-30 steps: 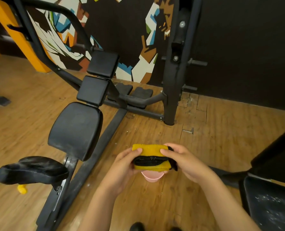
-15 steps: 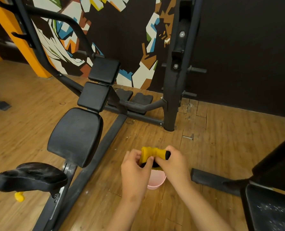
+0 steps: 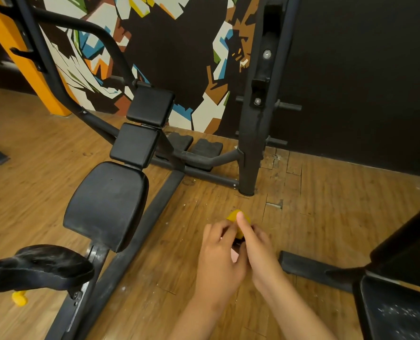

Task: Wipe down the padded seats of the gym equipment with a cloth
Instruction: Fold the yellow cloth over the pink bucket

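Note:
A yellow and black cloth is bunched tight between both my hands, low in the middle of the view; only its yellow tip shows. My left hand and my right hand both grip it, pressed close together over a pink bowl that is almost hidden beneath them. To the left stands a black gym machine with a dusty padded seat, a large back pad and two smaller pads above it.
The machine's black frame beam runs diagonally over the wooden floor, and an upright post rises behind my hands. Another dusty black pad and a floor bar sit at the lower right. A painted wall stands behind.
My hands have closed in on each other and squeezed the flat cloth into a tight wad. They have also sunk toward the pink bowl, which they now nearly cover.

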A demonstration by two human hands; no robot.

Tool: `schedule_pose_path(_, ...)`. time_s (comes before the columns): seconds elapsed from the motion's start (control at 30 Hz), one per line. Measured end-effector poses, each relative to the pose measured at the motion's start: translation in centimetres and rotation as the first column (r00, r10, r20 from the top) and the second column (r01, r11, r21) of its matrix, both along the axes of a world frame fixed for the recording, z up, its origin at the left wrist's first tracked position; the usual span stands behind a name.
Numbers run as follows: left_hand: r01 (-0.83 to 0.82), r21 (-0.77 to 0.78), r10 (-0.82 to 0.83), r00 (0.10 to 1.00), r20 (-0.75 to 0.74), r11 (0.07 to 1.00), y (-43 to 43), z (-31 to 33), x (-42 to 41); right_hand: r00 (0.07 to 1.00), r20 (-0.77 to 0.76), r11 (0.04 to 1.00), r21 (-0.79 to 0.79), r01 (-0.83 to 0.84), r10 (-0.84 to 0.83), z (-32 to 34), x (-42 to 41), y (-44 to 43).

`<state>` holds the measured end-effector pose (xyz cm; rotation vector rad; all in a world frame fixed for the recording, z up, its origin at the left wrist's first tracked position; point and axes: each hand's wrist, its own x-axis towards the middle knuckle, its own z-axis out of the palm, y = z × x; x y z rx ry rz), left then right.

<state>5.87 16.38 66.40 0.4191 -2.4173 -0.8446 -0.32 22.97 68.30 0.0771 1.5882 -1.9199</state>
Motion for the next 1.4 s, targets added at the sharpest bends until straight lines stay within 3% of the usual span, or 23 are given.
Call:
schedule_pose_path(0.17, 0.127, 0.239, -0.12, 0.992, -0.042, 0.963, 0.9, -0.2, 0.2, 0.98, 0.029, 0.98, 0.039, 0.194, -0.195, -1.5, -0.6, -0.4)
schedule_pose_path(0.27, 0.148, 0.421, -0.129, 0.989, -0.074, 0.895, 0.2, -0.4, 1.2, 0.971, -0.078, 0.965, 0.117, 0.234, -0.226, -2.5, -0.9, -0.3)
schedule_pose_path(0.33, 0.097, 0.458, -0.07, 0.995, -0.076, 0.884, -1.0, -0.8, 2.1, 0.97, -0.179, 0.965, 0.172, 0.196, -0.165, -2.9, -1.1, 0.1)
schedule_pose_path(0.5, -0.142, 0.411, 0.125, 0.99, 0.068, 0.9, -6.9, -3.8, 6.1, 0.923, -0.334, 0.897, 0.441, -0.028, 0.193, -4.9, -1.4, 0.8)
schedule_pose_path(0.8, -0.477, 0.282, 0.363, 0.854, 0.374, 0.832, -13.1, -7.9, 20.6, 0.834, -0.318, 0.769, 0.613, -0.182, 0.451, -9.8, -0.3, -0.5)
schedule_pose_path(0.9, -0.586, 0.247, 0.461, 0.783, 0.417, 0.772, -11.7, -8.0, 24.1, 0.761, -0.315, 0.745, 0.588, -0.313, 0.568, -11.3, 0.6, -1.3)
schedule_pose_path(1.07, -0.764, 0.19, 0.625, 0.622, 0.472, 0.616, -6.1, -8.4, 27.1, 0.638, -0.258, 0.629, 0.626, -0.462, 0.725, -13.8, 2.6, -2.1)
schedule_pose_path(1.4, -0.891, 0.275, 0.691, 0.454, 0.563, 0.361, 8.5, -12.4, 33.8, 0.199, -0.195, 0.278, 0.705, -0.652, 0.961, -16.2, 9.8, -1.4)
